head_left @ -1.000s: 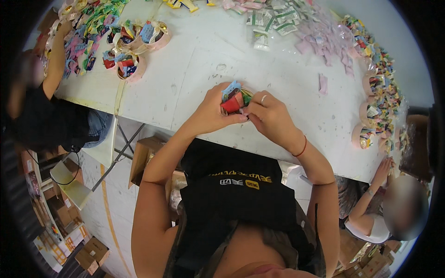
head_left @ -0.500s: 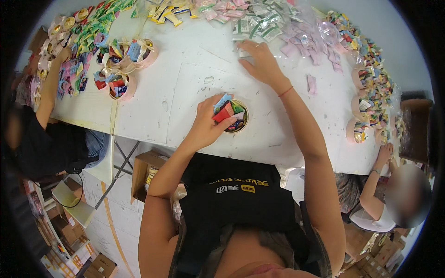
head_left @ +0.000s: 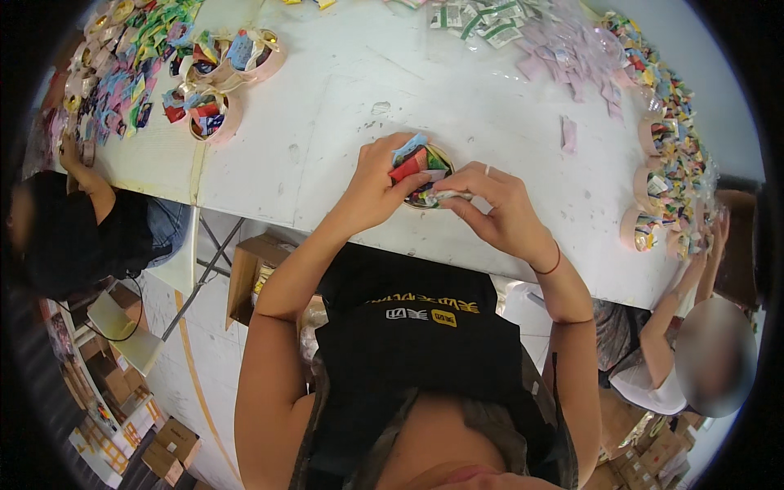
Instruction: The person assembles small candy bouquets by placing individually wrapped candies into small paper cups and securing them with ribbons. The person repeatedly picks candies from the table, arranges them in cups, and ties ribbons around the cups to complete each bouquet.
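A round tub [head_left: 448,160] filled with small wrapped packets stands on the table in front of me. My left hand [head_left: 374,184] is closed around its left side, the thumb pressing on the packets inside. Red [head_left: 410,167], blue [head_left: 408,147] and green packets show at its top. My right hand [head_left: 505,211] pinches a small whitish packet [head_left: 453,194] at the tub's right rim. Its fingers partly hide that packet, so its exact kind is hard to tell.
White-and-green packets [head_left: 500,31] and pale pink packets [head_left: 563,61] lie at the back right, with one pink packet [head_left: 568,135] apart. Filled pink tubs [head_left: 214,118] stand at left, more [head_left: 634,229] at right. A co-worker sits at each side.
My right hand has come back from the white-and-green pile to the tub, with a small packet in its fingers. My left hand stays on the tub.
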Available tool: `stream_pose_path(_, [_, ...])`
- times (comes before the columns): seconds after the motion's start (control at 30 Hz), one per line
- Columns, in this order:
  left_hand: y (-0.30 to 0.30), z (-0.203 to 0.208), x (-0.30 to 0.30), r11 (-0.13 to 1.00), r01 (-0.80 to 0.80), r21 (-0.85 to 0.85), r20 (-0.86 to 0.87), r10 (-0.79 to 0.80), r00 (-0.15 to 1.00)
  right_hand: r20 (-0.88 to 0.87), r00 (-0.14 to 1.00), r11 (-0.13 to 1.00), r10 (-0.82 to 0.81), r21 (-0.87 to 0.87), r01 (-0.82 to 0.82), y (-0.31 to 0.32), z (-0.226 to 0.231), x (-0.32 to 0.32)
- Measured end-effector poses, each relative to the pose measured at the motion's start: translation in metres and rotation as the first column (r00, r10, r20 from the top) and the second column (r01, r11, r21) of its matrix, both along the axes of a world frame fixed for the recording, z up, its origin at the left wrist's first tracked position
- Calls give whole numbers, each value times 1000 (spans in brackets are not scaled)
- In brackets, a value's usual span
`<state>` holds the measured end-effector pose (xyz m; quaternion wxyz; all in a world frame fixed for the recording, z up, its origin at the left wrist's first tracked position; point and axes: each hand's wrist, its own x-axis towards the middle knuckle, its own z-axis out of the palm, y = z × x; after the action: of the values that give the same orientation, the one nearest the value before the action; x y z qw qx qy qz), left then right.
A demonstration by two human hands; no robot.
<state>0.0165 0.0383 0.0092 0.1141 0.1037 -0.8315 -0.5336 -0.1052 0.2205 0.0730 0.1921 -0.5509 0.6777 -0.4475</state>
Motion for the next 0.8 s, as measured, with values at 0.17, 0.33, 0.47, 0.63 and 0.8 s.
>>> stream_pose_path(0.17, [-5, -4, 0, 998, 58, 32, -28, -57, 998, -10, 998, 996, 66, 66, -66, -14, 13, -3])
stream_pose_path(0.33, [-4, -3, 1, 998, 43, -48, -38, -45, 998, -176, 958, 961, 225, 199, -190, -24, 6, -8])
stream_pose_path(0.47, [-10, 9, 1, 985, 88, 149, 48, -96, 994, -482, 863, 985, 152, 149, -90, -29, 1, 3])
stream_pose_path(0.63, [-22, 12, 7, 943, 215, 254, -82, -200, 976, -210, 978, 976, -20, 207, 65, -31, 1, 6])
stream_pose_path(0.8, [-15, -1, 4, 957, 133, 258, -35, -128, 991, 129, 957, 928, 258, 242, -283, -39, 35, -47])
